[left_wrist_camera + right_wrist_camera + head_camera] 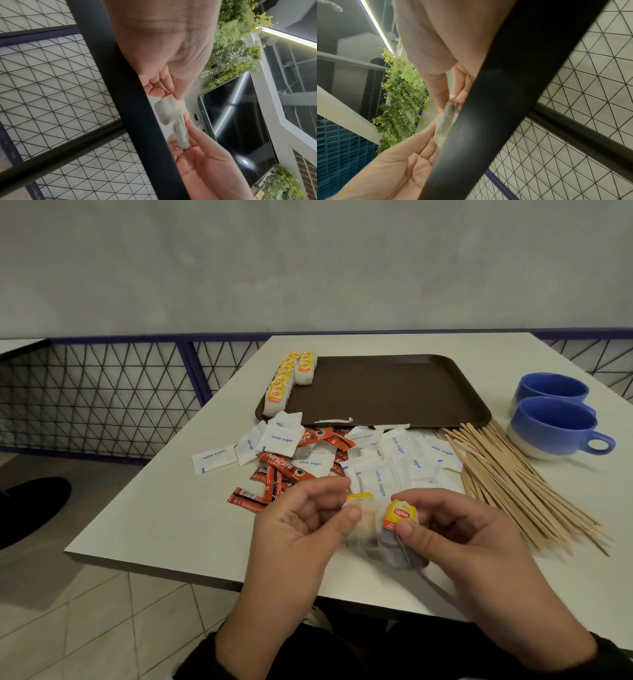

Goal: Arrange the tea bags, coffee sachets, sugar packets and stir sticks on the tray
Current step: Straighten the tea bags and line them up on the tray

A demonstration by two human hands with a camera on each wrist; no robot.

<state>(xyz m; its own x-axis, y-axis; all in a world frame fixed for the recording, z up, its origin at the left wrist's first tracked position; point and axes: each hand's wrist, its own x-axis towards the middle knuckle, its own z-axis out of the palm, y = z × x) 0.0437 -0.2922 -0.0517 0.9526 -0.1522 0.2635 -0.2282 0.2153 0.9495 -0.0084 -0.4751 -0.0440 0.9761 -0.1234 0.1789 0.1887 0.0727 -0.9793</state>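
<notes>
Above the table's near edge my left hand (346,503) pinches one tea bag (363,525) by its top. Beside it my right hand (409,513) pinches a second tea bag (394,554) at its yellow Lipton tag (400,514). The two bags touch. In the left wrist view the pale bags (165,112) hang between the two hands. The brown tray (383,392) holds two rows of tea bags (281,385) along its left side. White sugar packets (376,470), red coffee sachets (284,469) and wooden stir sticks (513,484) lie loose in front of the tray.
Two blue cups (555,422) stand right of the tray. The white table (154,525) ends just under my hands; its dark edge (137,108) crosses both wrist views. A wire mesh railing (102,398) runs along the left and behind.
</notes>
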